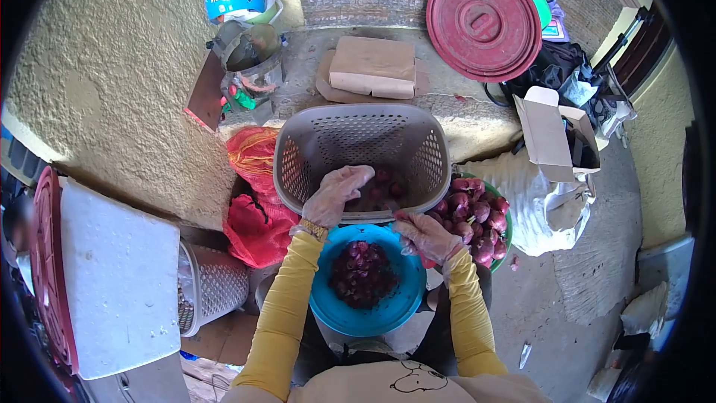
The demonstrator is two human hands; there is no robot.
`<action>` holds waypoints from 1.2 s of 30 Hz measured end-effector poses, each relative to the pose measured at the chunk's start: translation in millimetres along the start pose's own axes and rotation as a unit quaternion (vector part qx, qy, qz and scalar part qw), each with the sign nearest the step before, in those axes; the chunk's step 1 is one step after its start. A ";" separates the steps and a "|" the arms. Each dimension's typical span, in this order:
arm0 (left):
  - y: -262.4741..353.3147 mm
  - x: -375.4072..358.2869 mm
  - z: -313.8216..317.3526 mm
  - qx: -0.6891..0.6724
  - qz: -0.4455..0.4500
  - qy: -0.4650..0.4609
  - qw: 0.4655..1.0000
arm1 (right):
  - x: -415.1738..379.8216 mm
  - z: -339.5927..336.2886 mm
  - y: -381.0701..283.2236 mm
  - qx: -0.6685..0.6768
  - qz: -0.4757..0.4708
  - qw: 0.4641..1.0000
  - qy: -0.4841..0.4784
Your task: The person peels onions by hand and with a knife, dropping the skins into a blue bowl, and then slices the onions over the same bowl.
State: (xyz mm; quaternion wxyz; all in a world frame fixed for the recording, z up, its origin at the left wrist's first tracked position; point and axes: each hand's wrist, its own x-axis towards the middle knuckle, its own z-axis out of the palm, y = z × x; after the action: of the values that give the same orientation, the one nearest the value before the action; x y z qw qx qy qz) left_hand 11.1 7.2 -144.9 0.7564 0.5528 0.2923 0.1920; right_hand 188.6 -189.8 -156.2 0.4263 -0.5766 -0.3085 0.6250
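Observation:
My left hand (339,192), in a clear plastic glove, is over the near part of a grey-brown perforated basket (298,134). Its fingers stretch to the right, and nothing shows in them. A few red onions (388,185) lie at the basket's bottom. My right hand (426,237), also gloved, is closed near the basket's front rim; what it grips is too small to make out. Between my forearms sits a blue basin (403,306) with dark red onion skins or pieces (363,275). Right of my right hand, a green basin (509,233) is heaped with whole red onions (481,216).
Red mesh sacks (257,227) lie left of the basket. A white board (119,276) and a white lattice basket (216,283) stand further left. Behind are a cardboard piece (373,63) and a red lid (483,22). An open carton (548,134) and white sack (552,216) stand right.

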 end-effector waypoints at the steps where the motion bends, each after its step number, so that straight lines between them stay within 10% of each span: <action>1: 3.9 -3.1 1.2 0.000 0.001 0.001 1.000 | -1.0 3.5 -4.9 -0.001 -0.001 1.000 -0.001; 19: -18.6 -5.5 -6.6 0.054 -0.037 -0.124 0.990 | -11.8 4.4 -20.0 -0.020 -0.020 1.000 -0.013; 21: -12.8 -9.3 -16.8 0.394 0.301 -0.210 0.843 | -23.5 1.9 -30.3 -0.167 -0.050 0.982 0.071; 24: -24.9 -15.8 0.8 0.261 0.148 -0.187 0.935 | -14.5 -37.8 4.0 -0.235 -0.152 0.949 0.143; 25: -32.8 -20.9 5.5 0.262 0.149 -0.188 0.935 | -27.3 -34.8 -16.0 -0.040 -0.091 0.988 0.115; 27: -52.5 -30.2 13.8 0.557 0.306 -0.212 0.743 | -40.3 -48.4 -24.1 -0.088 -0.104 0.972 0.191; 33: -54.3 -32.3 42.3 0.740 0.123 -0.179 0.637 | -31.5 -155.3 23.8 -0.318 -0.024 0.861 0.397; 36: -90.7 -36.2 25.7 0.651 0.299 -0.122 0.687 | -28.2 -183.9 43.2 -0.402 0.089 0.811 0.417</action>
State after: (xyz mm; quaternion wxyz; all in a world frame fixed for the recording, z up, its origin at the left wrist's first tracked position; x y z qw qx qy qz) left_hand -2.4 -62.1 -217.0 0.1378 0.9830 0.0679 0.1006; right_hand 361.1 -253.7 -207.8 0.1870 -0.9265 -0.2725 0.1800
